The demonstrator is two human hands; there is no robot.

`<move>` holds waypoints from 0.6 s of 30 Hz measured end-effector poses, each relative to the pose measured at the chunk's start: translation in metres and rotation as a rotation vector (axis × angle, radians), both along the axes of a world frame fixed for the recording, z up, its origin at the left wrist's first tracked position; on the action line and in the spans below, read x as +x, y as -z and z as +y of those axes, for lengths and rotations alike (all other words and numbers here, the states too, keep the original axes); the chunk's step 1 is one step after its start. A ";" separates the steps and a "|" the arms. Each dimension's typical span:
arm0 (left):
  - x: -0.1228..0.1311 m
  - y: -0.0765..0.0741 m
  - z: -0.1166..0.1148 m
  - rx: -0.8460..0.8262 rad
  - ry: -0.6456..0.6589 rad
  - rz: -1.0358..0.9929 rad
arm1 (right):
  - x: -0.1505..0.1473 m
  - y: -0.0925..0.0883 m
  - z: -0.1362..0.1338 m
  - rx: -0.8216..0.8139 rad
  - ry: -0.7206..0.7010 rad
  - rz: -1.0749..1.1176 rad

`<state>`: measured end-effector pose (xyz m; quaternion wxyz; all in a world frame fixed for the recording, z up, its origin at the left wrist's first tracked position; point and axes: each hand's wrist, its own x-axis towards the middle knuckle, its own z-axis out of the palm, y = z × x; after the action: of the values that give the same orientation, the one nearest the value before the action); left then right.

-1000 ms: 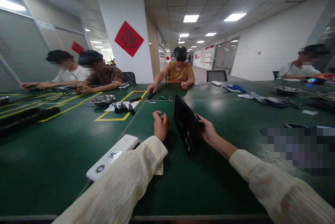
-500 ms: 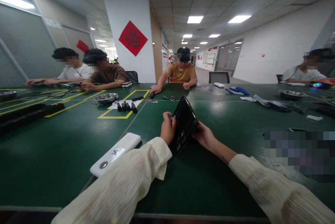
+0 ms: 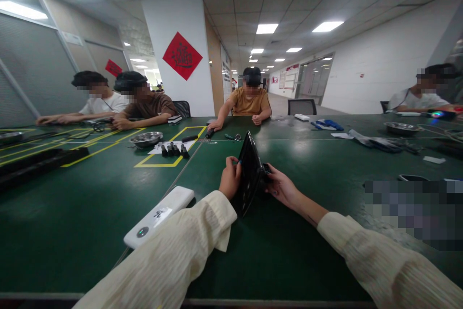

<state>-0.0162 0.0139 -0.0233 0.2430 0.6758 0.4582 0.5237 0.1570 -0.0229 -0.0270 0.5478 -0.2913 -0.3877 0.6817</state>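
Note:
A black, glossy, tablet-like panel stands nearly edge-on above the table in front of me. My left hand is closed on its left side, thumb near the upper face. Behind the panel, on its right, my right hand grips a small dark block-like part against the back. Whether that part is fixed to the panel I cannot tell. Left of my left forearm lies a white power bank with a marked label and a round display.
Beyond my hands are several short black cylinders on white paper, a metal bowl and small tools. Across the table a co-worker's hand rests on a dark object. Blue cloth and grey gloves lie right.
The panel has turned more edge-on, bringing the dark part behind it into view by my right hand. Both hands keep their hold; the camera view has shifted slightly.

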 end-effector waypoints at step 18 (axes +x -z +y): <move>-0.012 -0.003 0.002 -0.017 -0.037 0.338 | 0.002 -0.003 -0.004 -0.009 -0.021 0.027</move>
<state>-0.0281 0.0164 -0.0199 0.1585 0.7437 0.5091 0.4033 0.1592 -0.0269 -0.0244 0.5444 -0.2806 -0.3803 0.6930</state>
